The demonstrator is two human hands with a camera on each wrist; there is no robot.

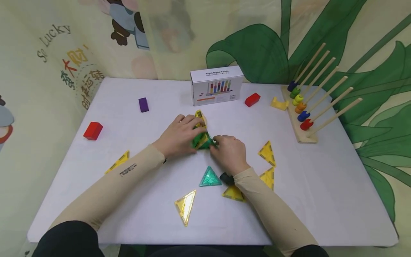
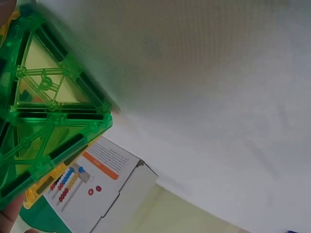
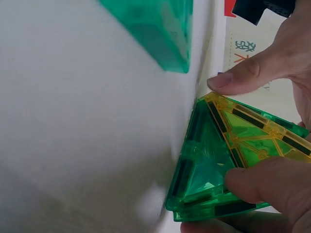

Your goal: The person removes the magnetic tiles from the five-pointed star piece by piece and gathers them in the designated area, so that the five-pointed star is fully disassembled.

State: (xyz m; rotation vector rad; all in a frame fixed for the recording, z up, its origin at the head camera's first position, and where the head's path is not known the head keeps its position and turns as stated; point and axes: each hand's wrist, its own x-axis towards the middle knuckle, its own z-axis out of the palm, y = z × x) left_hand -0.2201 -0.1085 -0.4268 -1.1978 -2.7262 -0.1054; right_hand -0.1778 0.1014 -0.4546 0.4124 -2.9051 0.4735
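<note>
A small structure of green and yellow magnetic tiles [image 1: 203,140] stands in the middle of the table, some yellow triangles set against green ones. From the left, my left hand [image 1: 181,135] grips it, its fingers over the upper side. My right hand [image 1: 230,152] pinches the structure's lower right corner, next to the green base. Close up in the right wrist view, digits lie on the green and yellow triangles [image 3: 201,167]. Green tile frames [image 2: 56,114] fill the left of the left wrist view. Nearer the body lies a loose teal triangle tile [image 1: 210,177].
Loose yellow triangle tiles [image 1: 267,153] lie right, left and near the front edge. Behind are a white box [image 1: 217,86], red blocks [image 1: 93,131] and a purple block [image 1: 143,105]. A yellow piece [image 1: 279,104] lies beside the wooden peg rack [image 1: 302,132] at right.
</note>
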